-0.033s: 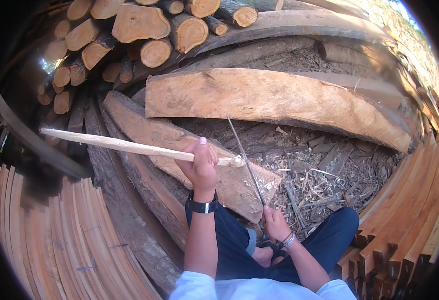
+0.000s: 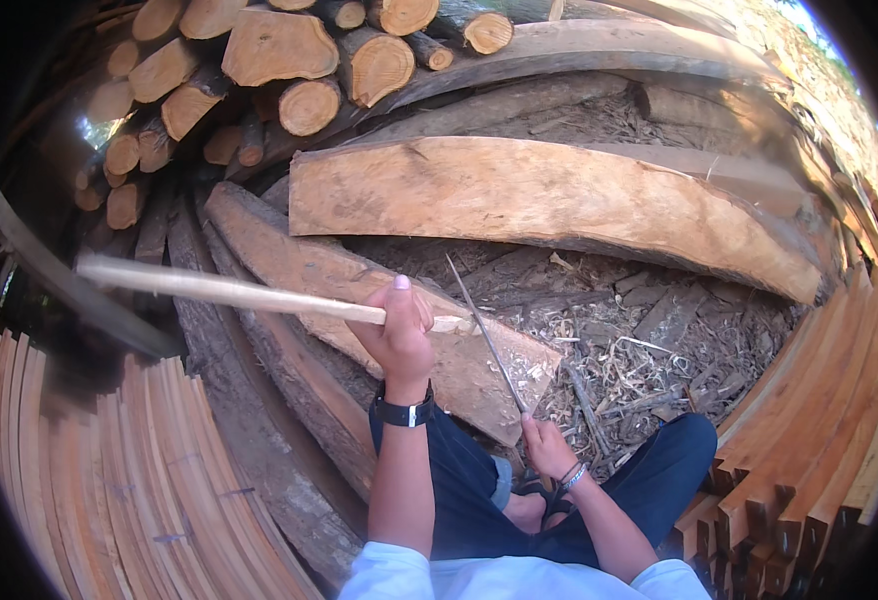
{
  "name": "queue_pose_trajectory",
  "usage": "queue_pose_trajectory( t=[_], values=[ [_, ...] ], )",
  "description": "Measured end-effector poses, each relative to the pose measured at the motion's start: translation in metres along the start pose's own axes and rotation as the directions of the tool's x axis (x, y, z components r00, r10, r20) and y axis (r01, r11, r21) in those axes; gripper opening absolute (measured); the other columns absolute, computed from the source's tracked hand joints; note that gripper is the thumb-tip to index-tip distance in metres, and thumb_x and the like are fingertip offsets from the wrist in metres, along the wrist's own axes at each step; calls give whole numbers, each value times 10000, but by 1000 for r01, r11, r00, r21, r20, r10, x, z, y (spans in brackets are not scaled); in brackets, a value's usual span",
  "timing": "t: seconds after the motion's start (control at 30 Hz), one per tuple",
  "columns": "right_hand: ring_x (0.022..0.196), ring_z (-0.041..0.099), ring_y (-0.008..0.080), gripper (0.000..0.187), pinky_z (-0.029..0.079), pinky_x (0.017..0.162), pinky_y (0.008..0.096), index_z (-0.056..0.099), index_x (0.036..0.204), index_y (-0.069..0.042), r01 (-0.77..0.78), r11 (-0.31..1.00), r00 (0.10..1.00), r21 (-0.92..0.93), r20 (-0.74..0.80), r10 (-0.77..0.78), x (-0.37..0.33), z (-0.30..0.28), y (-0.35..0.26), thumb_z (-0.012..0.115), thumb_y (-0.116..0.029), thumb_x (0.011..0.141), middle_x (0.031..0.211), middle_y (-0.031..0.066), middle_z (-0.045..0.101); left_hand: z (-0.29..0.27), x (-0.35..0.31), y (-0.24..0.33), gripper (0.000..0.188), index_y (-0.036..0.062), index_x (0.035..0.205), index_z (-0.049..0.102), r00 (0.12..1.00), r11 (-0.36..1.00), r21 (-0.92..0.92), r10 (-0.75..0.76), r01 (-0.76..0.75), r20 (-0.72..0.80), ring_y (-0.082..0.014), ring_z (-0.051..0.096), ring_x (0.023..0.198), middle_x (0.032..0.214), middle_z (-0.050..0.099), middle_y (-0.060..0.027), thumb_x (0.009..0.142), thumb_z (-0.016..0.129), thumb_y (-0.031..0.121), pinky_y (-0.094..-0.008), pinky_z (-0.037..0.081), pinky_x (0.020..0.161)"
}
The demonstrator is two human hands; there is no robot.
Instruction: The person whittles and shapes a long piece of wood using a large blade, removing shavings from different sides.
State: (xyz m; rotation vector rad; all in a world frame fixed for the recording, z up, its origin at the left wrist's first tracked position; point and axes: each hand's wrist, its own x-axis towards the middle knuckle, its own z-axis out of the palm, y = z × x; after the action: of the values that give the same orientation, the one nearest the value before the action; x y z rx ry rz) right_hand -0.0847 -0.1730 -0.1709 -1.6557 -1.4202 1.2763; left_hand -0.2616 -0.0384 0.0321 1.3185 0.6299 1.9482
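My left hand (image 2: 397, 335) is closed around a pale, peeled wooden stick (image 2: 229, 290). The stick's long part stretches out to the left, its far end smeared by motion, and a short stub sticks out to the right of my fist. In my right hand (image 2: 547, 445) is the handle of a long-bladed knife (image 2: 491, 338), its narrow blade pointing up and away to the left. The blade crosses at the stick's short right end; whether they touch, I cannot tell. Beneath both lies a slanting wood slab (image 2: 499, 385), with light shavings on its right end.
A thick, bark-edged plank (image 2: 519, 190) lies across the far side. Cut logs (image 2: 379, 65) are piled at the back left. Sawn strips (image 2: 139, 460) stand stacked at the left, more boards (image 2: 809, 410) at the right. Wood shavings (image 2: 649, 375) litter the ground.
The knife's tip has shifted slightly left and nearer to me, and my right hand has moved a little left with it. The stick's left end has become blurred.
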Motion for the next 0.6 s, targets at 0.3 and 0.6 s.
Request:
queue_pose_trajectory(
  t=[0.3,0.6],
  values=[
    [465,487,186,532,407,496,338,479,651,-13,177,962,984,208,-68,-167,-17,-21,-68,338,-356,1032,492,59,470,-7,5,8,471,117,535,263,994,997,-20,-81,80,-70,-86,193,350,421,233,5,980,414,145,-289,166,389],
    [405,453,132,542,376,426,320,468,654,-28,-126,937,990,326,105,96,-16,-6,-18,337,-392,1035,485,23,453,-1,-5,6,479,121,516,241,993,995,-36,-100,98,-62,-95,174,355,414,222,-2,973,384,133,-292,165,396]
  ],
)
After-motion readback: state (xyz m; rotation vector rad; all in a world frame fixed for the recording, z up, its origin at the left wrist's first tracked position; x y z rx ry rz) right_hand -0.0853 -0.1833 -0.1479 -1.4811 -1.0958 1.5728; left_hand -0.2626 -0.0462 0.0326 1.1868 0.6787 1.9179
